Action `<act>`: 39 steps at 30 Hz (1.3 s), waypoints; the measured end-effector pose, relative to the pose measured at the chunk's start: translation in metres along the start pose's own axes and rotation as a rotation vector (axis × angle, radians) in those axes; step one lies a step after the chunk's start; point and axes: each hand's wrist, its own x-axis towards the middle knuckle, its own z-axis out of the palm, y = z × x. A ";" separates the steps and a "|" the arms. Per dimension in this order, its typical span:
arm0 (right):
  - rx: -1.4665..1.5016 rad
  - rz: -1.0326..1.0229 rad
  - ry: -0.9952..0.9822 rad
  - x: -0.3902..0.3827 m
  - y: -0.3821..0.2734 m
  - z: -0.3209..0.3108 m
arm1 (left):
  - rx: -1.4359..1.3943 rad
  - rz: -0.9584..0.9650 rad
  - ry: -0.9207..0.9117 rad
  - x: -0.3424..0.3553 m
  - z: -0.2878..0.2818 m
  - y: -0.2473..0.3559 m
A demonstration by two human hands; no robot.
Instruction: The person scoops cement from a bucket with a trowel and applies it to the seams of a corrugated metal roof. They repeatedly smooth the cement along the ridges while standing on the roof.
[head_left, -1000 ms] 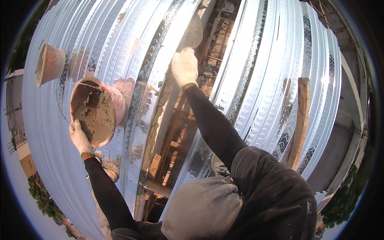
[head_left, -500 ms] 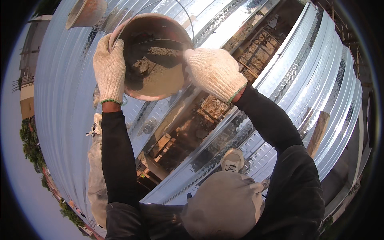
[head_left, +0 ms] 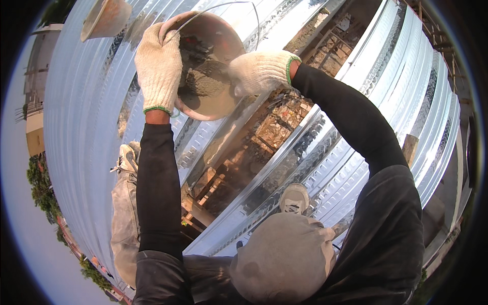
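Grey mortar (head_left: pixel 202 85) in bucket (head_left: pixel 226 43); left hand (head_left: pixel 158 72) grips its left edge, right hand (head_left: pixel 262 72) grips trowel (head_left: pixel 218 68) by right edge.

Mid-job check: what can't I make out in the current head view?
Head view, all four:
Right hand: its fingers are blurred at the bucket, so the grip is unclear.
Bucket's bottom: covered by the grey mortar, so the depth can't be told.
Second bucket: cut off by the picture's upper edge.
Wooden board: its lower part is hidden by the right sleeve.
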 end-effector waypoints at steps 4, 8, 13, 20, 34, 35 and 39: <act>0.214 0.075 -0.158 -0.012 -0.011 -0.016 | 0.039 0.023 -0.006 -0.001 0.003 0.003; 0.333 0.145 -0.204 -0.032 -0.033 -0.031 | 0.031 0.016 -0.045 -0.001 -0.004 0.000; -0.213 0.170 0.542 -0.004 -0.028 0.010 | 0.006 0.094 -0.104 0.002 -0.013 -0.012; -0.305 -0.121 0.345 -0.023 -0.051 0.017 | -0.025 -0.001 -0.167 0.004 -0.019 -0.012; -0.112 0.185 0.039 -0.027 -0.022 -0.018 | -0.044 -0.013 -0.162 -0.006 -0.022 -0.001; -0.116 0.195 0.048 -0.032 -0.031 -0.011 | -0.043 0.005 -0.149 -0.004 -0.018 -0.004; 0.115 0.101 -0.011 -0.020 -0.026 0.030 | -0.060 0.047 -0.101 -0.007 0.000 0.006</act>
